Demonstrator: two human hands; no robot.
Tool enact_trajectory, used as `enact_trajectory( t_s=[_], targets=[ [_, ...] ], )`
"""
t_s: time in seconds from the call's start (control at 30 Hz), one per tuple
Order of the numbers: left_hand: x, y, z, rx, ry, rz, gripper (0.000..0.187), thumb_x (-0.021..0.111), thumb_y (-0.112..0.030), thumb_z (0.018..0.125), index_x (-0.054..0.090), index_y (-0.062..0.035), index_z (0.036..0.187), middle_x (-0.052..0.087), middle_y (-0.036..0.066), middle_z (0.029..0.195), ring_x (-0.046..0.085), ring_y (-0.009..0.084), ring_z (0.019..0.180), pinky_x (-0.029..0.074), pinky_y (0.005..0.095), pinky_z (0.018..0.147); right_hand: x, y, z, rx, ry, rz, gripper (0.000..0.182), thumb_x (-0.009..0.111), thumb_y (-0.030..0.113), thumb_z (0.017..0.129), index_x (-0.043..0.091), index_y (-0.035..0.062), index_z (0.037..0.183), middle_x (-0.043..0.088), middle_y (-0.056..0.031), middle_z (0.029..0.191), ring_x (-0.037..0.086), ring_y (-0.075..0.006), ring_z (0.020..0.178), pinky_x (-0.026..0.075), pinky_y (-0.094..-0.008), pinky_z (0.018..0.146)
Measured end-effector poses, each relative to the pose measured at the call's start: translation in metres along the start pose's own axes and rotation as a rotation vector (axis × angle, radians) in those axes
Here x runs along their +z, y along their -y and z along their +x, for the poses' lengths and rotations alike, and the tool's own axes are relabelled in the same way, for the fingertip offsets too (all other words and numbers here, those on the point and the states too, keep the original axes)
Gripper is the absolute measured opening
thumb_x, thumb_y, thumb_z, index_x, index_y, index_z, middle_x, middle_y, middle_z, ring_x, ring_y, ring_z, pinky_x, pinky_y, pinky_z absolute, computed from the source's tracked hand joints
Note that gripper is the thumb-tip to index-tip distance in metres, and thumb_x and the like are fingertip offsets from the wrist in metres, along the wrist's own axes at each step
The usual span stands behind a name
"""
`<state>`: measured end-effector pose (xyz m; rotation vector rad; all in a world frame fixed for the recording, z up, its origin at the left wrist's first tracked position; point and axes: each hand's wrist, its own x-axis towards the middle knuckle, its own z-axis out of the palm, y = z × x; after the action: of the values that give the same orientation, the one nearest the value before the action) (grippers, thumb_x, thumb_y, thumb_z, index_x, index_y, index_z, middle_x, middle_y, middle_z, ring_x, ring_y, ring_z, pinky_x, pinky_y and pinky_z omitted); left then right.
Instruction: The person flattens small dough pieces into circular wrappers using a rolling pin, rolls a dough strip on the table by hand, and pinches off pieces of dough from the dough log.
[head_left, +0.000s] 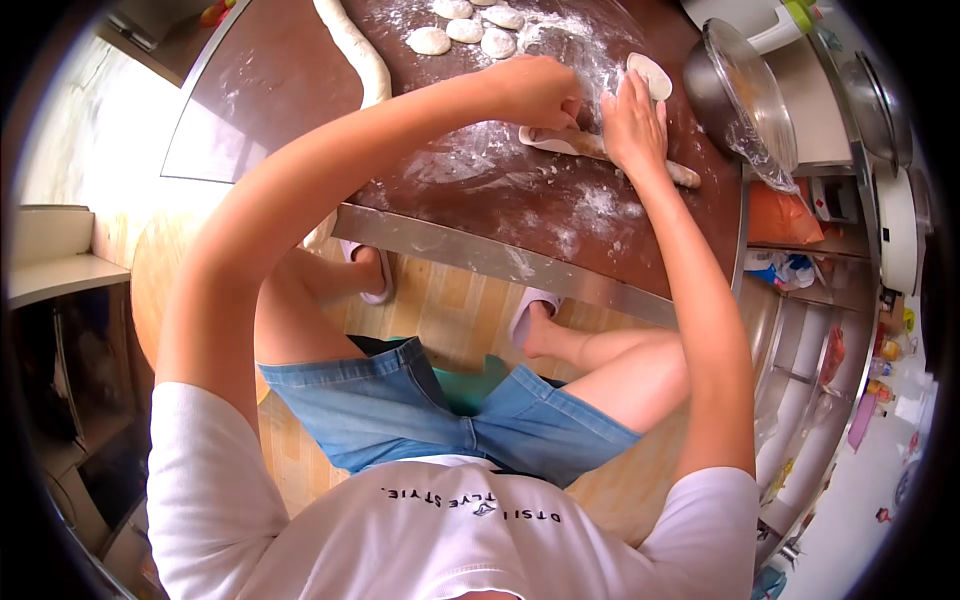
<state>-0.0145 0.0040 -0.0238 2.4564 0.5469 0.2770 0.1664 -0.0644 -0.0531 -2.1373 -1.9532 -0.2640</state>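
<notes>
My left hand [540, 92] is closed over the floured brown table, its fingers curled down; what they hold, if anything, is hidden. Just below it lies the pale, floury left end of a rolling pin [684, 176], possibly with a bit of dough there. My right hand [636, 122] rests across the pin, palm down, fingers stretched forward. By its fingertips is a thin round dough wrapper [652, 74]. Beyond my left hand sit several small flattened dough pieces [430, 41]. A long dough rope [355, 45] runs down to my left forearm, which hides part of it.
The brown table [240, 95] has a metal front edge [500, 250]. At the right stands a metal bowl [715, 85] under a clear cover with plastic wrap. Shelves with an orange bag [780, 215] are beside the table. My legs straddle a green seat [470, 385].
</notes>
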Motion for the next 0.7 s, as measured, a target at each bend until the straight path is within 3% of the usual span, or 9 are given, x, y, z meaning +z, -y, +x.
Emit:
enact_trajectory(
  t_s=[0.17, 0.27, 0.37, 0.5, 0.6, 0.7],
  targets=[
    [-0.005, -0.006, 0.009, -0.017, 0.128, 0.024, 0.019, 0.062, -0.02, 0.071, 0.065, -0.0059, 0.083, 0.064, 0.008, 0.075, 0.062, 0.0228, 0.07, 0.048, 0.0342, 0.065, -0.041, 0.009, -0.087, -0.065, 0.185, 0.117, 0.05, 0.036, 0.033, 0.094, 0.038, -0.0004, 0.132, 0.034, -0.0186, 0.14, 0.03, -0.0303, 0.131, 0.021, -0.0462, 0.107],
    [-0.011, -0.003, 0.004, -0.019, 0.134, -0.056, 0.02, 0.062, -0.018, 0.071, 0.064, -0.0044, 0.086, 0.064, 0.009, 0.078, 0.062, 0.0229, 0.072, 0.048, 0.0345, 0.065, -0.036, 0.007, -0.09, -0.086, 0.126, 0.064, 0.051, 0.033, 0.034, 0.095, 0.037, -0.0011, 0.133, 0.034, -0.019, 0.14, 0.029, -0.0305, 0.132, 0.02, -0.045, 0.107],
    [-0.013, 0.002, 0.008, -0.026, 0.166, -0.019, 0.022, 0.062, -0.018, 0.072, 0.063, -0.0036, 0.088, 0.064, 0.01, 0.079, 0.062, 0.0227, 0.073, 0.048, 0.0343, 0.066, -0.006, 0.009, -0.019, -0.005, -0.023, 0.065, 0.053, 0.033, 0.036, 0.095, 0.04, -0.0031, 0.13, 0.033, -0.0194, 0.14, 0.026, -0.0305, 0.133, 0.018, -0.0446, 0.108],
    [-0.016, -0.005, 0.008, 0.017, 0.204, 0.103, 0.021, 0.061, -0.017, 0.074, 0.063, -0.0027, 0.089, 0.063, 0.01, 0.078, 0.061, 0.0226, 0.074, 0.047, 0.0334, 0.067, -0.007, 0.01, -0.019, -0.031, 0.024, 0.079, 0.055, 0.034, 0.038, 0.094, 0.041, -0.0035, 0.129, 0.034, -0.0196, 0.14, 0.029, -0.031, 0.132, 0.018, -0.0451, 0.108],
    [-0.014, 0.001, 0.01, 0.062, 0.119, -0.043, 0.021, 0.061, -0.016, 0.075, 0.063, -0.0019, 0.091, 0.064, 0.01, 0.081, 0.061, 0.0222, 0.074, 0.048, 0.0337, 0.067, -0.043, 0.019, -0.089, -0.07, 0.14, 0.13, 0.051, 0.038, 0.034, 0.094, 0.04, -0.0023, 0.13, 0.034, -0.0195, 0.14, 0.031, -0.0312, 0.131, 0.02, -0.0464, 0.107],
    [-0.014, -0.005, 0.008, -0.152, 0.27, -0.292, 0.021, 0.061, -0.016, 0.077, 0.062, -0.0018, 0.093, 0.064, 0.01, 0.084, 0.062, 0.0222, 0.076, 0.048, 0.034, 0.068, -0.06, 0.023, -0.111, -0.075, 0.17, 0.156, 0.05, 0.039, 0.032, 0.094, 0.041, -0.003, 0.129, 0.034, -0.0204, 0.139, 0.031, -0.0308, 0.131, 0.022, -0.0457, 0.107]
  ],
)
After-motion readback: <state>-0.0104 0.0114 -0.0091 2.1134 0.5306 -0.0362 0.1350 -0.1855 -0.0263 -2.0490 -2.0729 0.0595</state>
